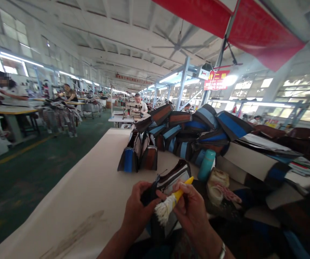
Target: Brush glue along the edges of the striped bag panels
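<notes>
My right hand is closed around a brush with a yellow handle and pale, clumped bristles pointing down to the left. My left hand grips the near left edge of a dark fabric bag piece with a light grey lining. That piece stands tilted between both hands, and the right fingers are close to it; whether they touch it is hard to tell. Behind it, a blue-striped bag piece and a brown-striped bag piece stand side by side on the pale tabletop.
A heap of striped bag pieces covers the table's far side. To the right are a turquoise bottle, a stained pale container, a pink cloth and layered flat panels. Co-workers sit at sewing machines beyond.
</notes>
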Demonstrator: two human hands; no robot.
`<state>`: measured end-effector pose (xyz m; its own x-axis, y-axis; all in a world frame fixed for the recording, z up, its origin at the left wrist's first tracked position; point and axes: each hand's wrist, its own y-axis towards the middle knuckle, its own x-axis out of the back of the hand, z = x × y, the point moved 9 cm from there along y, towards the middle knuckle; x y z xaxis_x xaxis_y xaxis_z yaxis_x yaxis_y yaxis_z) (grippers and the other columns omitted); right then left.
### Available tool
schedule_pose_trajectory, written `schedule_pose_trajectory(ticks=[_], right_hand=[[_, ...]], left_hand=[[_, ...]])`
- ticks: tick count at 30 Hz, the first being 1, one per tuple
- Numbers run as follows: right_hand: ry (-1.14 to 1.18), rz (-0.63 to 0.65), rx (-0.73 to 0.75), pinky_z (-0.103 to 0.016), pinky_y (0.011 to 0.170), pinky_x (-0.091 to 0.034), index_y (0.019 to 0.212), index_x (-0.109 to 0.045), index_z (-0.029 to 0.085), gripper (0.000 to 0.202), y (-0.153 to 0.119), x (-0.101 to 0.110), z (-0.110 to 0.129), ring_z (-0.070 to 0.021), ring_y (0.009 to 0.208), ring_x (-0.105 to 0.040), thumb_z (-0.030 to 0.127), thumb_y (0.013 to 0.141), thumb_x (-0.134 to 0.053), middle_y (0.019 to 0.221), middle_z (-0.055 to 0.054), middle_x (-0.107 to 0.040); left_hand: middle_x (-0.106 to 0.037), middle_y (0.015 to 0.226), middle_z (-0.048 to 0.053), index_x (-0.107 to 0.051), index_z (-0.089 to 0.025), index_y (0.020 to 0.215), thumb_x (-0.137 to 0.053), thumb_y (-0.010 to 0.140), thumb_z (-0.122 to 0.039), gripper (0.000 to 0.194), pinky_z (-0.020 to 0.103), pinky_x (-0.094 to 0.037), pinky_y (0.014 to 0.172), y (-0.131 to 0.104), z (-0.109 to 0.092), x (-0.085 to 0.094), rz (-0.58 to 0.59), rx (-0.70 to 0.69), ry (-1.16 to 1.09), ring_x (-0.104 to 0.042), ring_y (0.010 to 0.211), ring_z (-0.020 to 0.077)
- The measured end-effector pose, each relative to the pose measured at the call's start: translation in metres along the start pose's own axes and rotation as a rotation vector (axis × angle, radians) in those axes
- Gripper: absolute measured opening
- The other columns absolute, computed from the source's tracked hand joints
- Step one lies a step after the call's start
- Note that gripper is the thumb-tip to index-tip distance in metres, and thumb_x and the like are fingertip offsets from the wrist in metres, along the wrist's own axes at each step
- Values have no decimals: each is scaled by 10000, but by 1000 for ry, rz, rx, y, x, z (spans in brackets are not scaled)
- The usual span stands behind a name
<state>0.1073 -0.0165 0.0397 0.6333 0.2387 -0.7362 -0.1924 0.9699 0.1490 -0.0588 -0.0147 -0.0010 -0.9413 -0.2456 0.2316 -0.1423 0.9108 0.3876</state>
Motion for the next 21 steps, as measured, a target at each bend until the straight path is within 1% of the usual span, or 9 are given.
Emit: schedule_pose_trajectory(ticks=[2, 4, 8, 9, 11, 13, 16, 20, 21], right_hand=[[-23, -34, 24, -183, 386, -373, 676, -631, 180, 205, 3, 4, 10, -45, 293, -242, 350, 746, -723, 346, 105, -405], [-73, -105, 104, -189, 419, -414, 656, -607, 184, 227, 7, 9, 32, -45, 303, -251, 345, 763, -727, 350, 108, -399], [-311, -294, 411, -181, 486, -459, 666, -578, 196, 246, 4, 11, 88, -55, 375, -346, 303, 742, -785, 447, 93, -479], [-408, -288, 473, -200, 549, -496, 684, -590, 200, 226, 4, 5, 95, -60, 395, -372, 304, 763, -775, 475, 92, -491], [-644, -187, 570, -294, 773, -542, 692, -610, 211, 196, 6, -14, 97, -79, 451, -443, 303, 835, -709, 520, 83, -500], [-907, -29, 680, -393, 958, -482, 696, -628, 221, 181, 8, -35, 90, -107, 522, -514, 267, 869, -654, 581, 65, -533], [-1205, 133, 835, -444, 1005, -446, 802, -665, 239, 85, 10, -53, 77, -148, 625, -583, 205, 867, -623, 701, 33, -611], [-1248, 101, 924, -444, 991, -458, 903, -644, 263, 114, 7, -53, 84, -161, 669, -613, 165, 887, -588, 748, 30, -635], [-1250, 126, 931, -447, 992, -459, 909, -638, 266, 125, 5, -56, 83, -160, 656, -613, 155, 883, -587, 735, 34, -630]], left_hand=[[-711, 1091, 59, -571, -199, 1165, -750, 704, -327, 511, 366, -513, 932, 6, 2, -5, 31, 66, -76, -674, 1019, 237], [-725, 1061, 35, -646, -212, 1118, -707, 749, -314, 388, 335, -512, 911, 14, -4, -10, 109, 51, -116, -682, 988, 218], [-731, 982, 8, -729, -243, 1057, -650, 806, -318, 273, 295, -508, 838, 25, -18, -13, 171, 8, -100, -682, 929, 202], [-732, 959, 5, -735, -247, 1052, -644, 810, -316, 268, 292, -508, 821, 26, -21, -14, 173, 2, -98, -682, 913, 200], [-733, 917, 0, -749, -242, 1013, -642, 808, -313, 242, 290, -510, 795, 28, -24, -15, 166, 0, -93, -681, 882, 200], [-740, 895, -1, -758, -233, 966, -649, 799, -312, 215, 295, -515, 790, 30, -26, -18, 162, 8, -98, -682, 864, 203], [-758, 909, -1, -764, -231, 956, -648, 789, -308, 218, 309, -528, 808, 32, -26, -21, 182, 29, -148, -690, 867, 211], [-768, 976, -3, -761, -241, 1007, -625, 795, -294, 258, 325, -537, 846, 35, -24, -20, 207, 81, -196, -699, 923, 223], [-769, 976, -5, -760, -240, 1016, -627, 796, -295, 262, 324, -539, 843, 35, -24, -19, 217, 88, -190, -700, 926, 225]])
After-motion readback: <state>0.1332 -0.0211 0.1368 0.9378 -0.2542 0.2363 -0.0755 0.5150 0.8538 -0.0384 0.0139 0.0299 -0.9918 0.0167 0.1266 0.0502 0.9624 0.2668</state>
